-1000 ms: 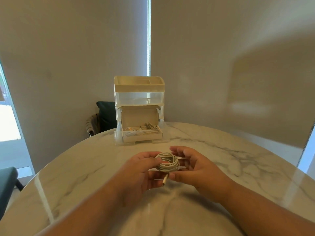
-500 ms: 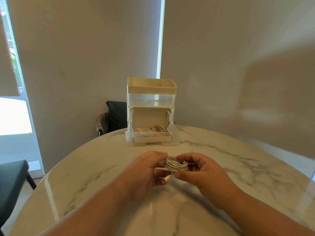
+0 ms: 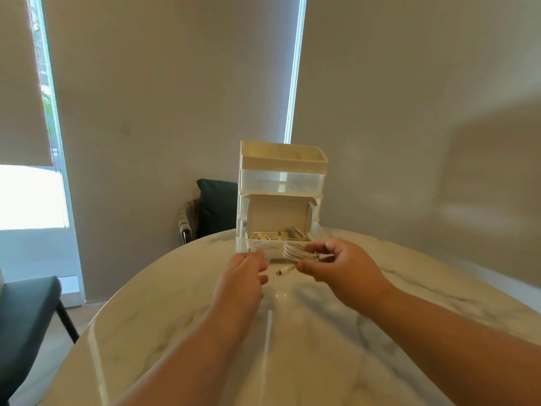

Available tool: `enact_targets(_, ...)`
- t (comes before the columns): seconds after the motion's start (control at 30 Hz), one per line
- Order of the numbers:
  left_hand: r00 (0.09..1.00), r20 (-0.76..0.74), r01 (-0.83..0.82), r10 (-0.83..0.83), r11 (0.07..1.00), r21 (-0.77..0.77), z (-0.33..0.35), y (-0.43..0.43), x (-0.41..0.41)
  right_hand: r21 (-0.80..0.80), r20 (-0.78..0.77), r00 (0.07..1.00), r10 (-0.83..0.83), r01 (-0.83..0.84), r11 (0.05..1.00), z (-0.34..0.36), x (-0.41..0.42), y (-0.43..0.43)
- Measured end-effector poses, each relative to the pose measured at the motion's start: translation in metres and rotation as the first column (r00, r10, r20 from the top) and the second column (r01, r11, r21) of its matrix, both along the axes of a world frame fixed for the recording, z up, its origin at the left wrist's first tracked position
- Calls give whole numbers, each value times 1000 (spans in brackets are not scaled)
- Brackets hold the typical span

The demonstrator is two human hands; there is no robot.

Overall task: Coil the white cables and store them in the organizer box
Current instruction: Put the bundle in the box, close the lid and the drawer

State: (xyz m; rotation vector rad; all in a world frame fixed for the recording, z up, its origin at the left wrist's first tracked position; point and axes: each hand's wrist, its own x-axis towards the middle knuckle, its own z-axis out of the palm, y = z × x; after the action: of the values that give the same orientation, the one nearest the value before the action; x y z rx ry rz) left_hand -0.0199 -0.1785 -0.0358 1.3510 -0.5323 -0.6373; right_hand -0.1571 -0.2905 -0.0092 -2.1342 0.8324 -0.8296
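My right hand [image 3: 342, 268] pinched the coiled white cable [image 3: 297, 251] just short of the organizer box [image 3: 282, 168], which stood at twelve o'clock on the marble table [image 3: 292, 347]. My left hand [image 3: 244, 273], at eight o'clock of the coil, hung relaxed and held nothing. The plug end [image 3: 281, 271] dangled at seven o'clock. I judged it best to keep the loops squeezed flat, tuck that tail in, and lower the bundle into the open lower compartment [image 3: 278, 215], beside the cables [image 3: 297, 233] lying there
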Motion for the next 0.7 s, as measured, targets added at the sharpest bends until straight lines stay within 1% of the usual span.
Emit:
enact_targets(0.07,992,64,-106,107,994,-30,-3,0,4,-45,-7,999,-32,31,999,7,24,-15)
enact_targets(0.13,984,96,-148,153,988,-53,-3,-2,6,-94,-22,998,-60,57,994,15,50,-28)
enact_targets(0.23,974,138,-170,178,983,-63,-2,-4,6,-181,-63,993,-102,90,979,23,84,-43)
enact_targets(0.33,958,193,-202,210,977,-65,-4,-5,9,-190,-121,984,-129,104,976,26,111,-54)
enact_targets(0.4,948,213,-226,235,972,-67,-5,-7,15,-200,-180,972,-150,113,973,26,123,-61)
enact_targets(0.6,927,260,-260,272,962,-79,-9,-9,24,-312,-359,910,-207,92,945,11,144,-78)
enact_targets(0.7,924,259,-269,279,960,-77,-11,-10,26,-291,-399,899,-180,62,955,6,150,-81)
